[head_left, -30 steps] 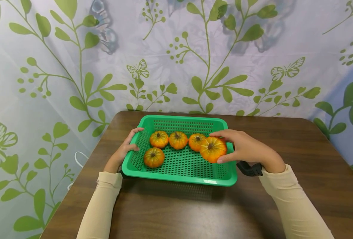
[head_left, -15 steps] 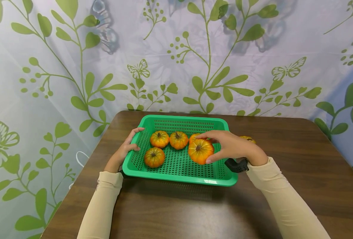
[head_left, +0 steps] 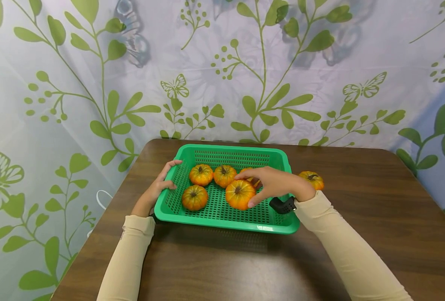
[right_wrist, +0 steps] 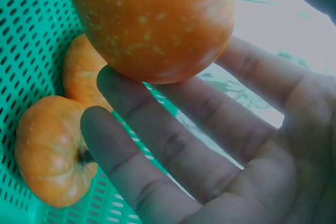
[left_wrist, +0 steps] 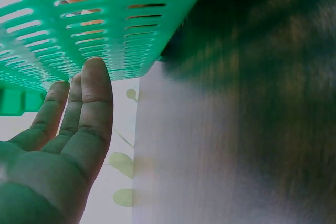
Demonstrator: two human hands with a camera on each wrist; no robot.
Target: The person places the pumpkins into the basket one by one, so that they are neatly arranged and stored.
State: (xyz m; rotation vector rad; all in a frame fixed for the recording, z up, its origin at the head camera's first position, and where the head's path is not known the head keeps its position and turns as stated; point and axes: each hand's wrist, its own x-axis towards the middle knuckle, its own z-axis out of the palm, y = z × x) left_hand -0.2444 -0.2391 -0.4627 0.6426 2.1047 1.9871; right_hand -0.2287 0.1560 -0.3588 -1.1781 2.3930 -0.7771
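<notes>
In the head view a green perforated plastic basket (head_left: 241,226) stands on the table. My left hand (head_left: 157,188) grips its left rim, thumb inside; in the left wrist view the fingers (left_wrist: 96,98) lie along the outer wall. My right hand (head_left: 273,184) holds a small orange pumpkin (head_left: 239,195) over the middle of the basket, with the fingers under it in the right wrist view. Several similar pumpkins sit in the basket: one at back left (head_left: 201,174), one beside it (head_left: 224,175), one at front left (head_left: 194,198), and another partly hidden behind my right hand.
One more pumpkin (head_left: 311,180) lies on the brown wooden table (head_left: 361,200), right of the basket and partly behind my right forearm. A leaf-patterned curtain (head_left: 222,83) hangs behind the table. A white cable (head_left: 101,200) shows beyond the left edge.
My right hand has carried its pumpkin leftward, from the basket's right side to its middle. The pumpkin on the table has come into view behind the arm. My left hand stays on the rim.
</notes>
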